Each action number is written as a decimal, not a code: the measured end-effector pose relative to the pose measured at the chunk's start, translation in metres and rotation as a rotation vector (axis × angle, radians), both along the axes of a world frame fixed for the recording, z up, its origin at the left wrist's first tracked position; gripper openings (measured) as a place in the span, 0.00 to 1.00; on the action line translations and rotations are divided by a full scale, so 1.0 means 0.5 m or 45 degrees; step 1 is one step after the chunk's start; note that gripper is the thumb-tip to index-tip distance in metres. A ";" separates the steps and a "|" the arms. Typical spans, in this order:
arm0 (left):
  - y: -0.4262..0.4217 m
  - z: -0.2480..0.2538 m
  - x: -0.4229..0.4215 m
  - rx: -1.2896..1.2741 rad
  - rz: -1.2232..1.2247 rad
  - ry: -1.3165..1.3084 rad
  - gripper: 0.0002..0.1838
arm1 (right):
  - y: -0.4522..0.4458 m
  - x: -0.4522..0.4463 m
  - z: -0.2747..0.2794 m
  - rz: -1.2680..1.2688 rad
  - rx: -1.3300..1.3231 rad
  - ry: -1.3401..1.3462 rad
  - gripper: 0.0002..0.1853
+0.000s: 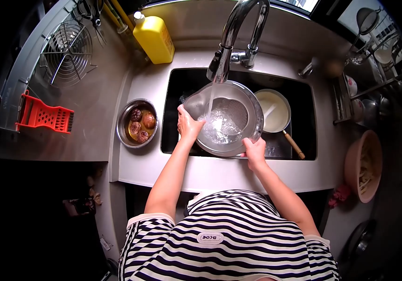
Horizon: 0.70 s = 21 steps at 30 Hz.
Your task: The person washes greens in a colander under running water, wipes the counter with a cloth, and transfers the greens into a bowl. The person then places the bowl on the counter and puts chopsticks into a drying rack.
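Observation:
Over the sink, a shiny metal basin [256, 119] is tilted under the running tap, with a perforated metal colander [195, 102] that seems to sit inside it. Water splashes in the middle. My left hand [189, 124] grips the colander's left side, thumb toward the inside, fingers partly hidden behind. At the lower right, my right hand [255, 151] is closed on the basin's rim. The chrome faucet [220, 63] pours a stream between my hands. Just right of the basin stands a pot [276, 110] with a wooden handle, holding cloudy pale liquid and a white utensil.
Left of the sink [170, 93], a steel bowl [121, 133] holds several brown round mushroom-like pieces in liquid. Behind it stands a yellow pump bottle [154, 40]. A red grater [46, 112] and wire rack [67, 54] lie farther left. A pink basin [349, 164] sits right.

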<state>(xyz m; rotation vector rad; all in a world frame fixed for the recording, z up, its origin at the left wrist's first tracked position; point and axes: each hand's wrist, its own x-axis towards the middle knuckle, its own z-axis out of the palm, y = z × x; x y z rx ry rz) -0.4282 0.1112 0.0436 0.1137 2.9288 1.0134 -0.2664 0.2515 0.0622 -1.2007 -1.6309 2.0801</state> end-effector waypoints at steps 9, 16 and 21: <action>-0.009 -0.067 -0.017 -0.017 -0.046 -0.011 0.25 | -0.018 0.016 -0.029 -0.020 -0.003 0.011 0.08; -0.044 -0.058 -0.060 0.253 0.069 -0.022 0.23 | -0.018 0.016 -0.036 -0.041 -0.029 0.046 0.08; -0.027 -0.043 -0.009 -0.201 -0.072 -0.170 0.45 | -0.021 0.013 -0.041 -0.026 -0.007 0.035 0.09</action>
